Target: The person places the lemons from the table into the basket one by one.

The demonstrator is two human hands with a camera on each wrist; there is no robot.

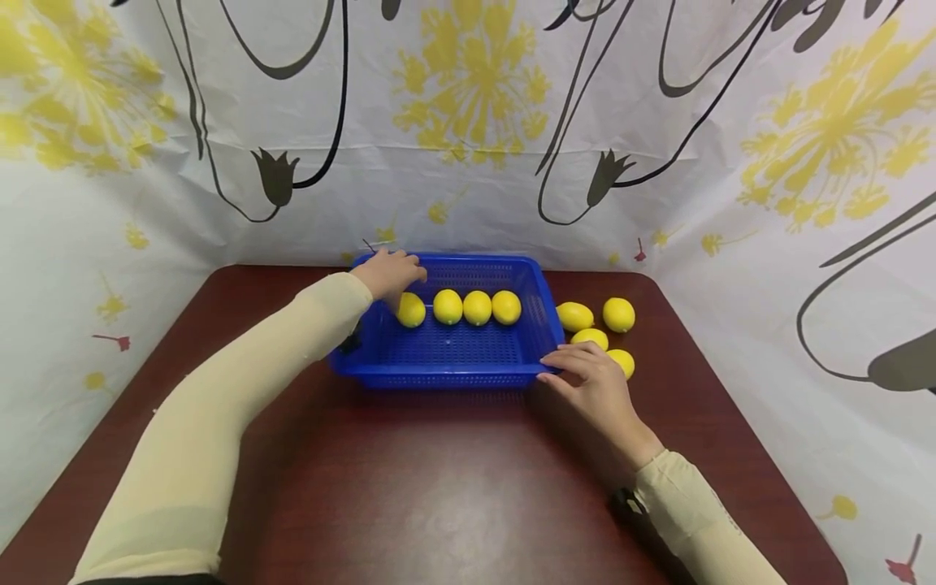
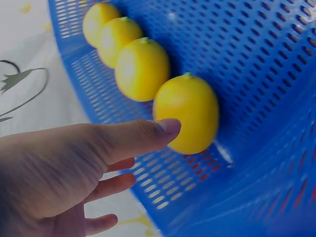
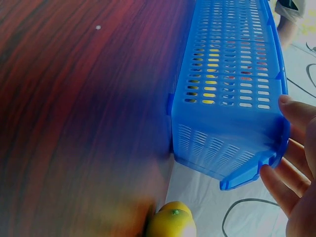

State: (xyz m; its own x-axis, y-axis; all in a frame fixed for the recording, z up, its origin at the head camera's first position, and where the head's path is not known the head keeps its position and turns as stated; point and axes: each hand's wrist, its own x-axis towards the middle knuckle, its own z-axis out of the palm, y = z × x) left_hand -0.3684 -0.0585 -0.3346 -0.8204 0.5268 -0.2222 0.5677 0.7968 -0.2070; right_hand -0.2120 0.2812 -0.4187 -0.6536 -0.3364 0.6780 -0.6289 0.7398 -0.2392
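Observation:
A blue perforated plastic basket (image 1: 448, 370) stands on the table with several yellow lemons (image 1: 478, 308) in a row along its far part. My left hand (image 1: 391, 275) reaches over the basket's far left corner, beside the leftmost lemon (image 2: 190, 111). In the left wrist view its thumb (image 2: 148, 136) overlaps that lemon's side, while the other fingers extend loosely apart, outside the basket wall. My right hand (image 1: 592, 388) holds the near right corner of the basket by the rim, with the thumb in front and the fingers over the edge, as the right wrist view also shows.
Several more lemons (image 1: 618, 314) lie on the dark red-brown table (image 1: 431, 479) just right of the basket, some close behind my right hand. A white patterned sheet (image 1: 468, 195) hangs around the table's back and sides.

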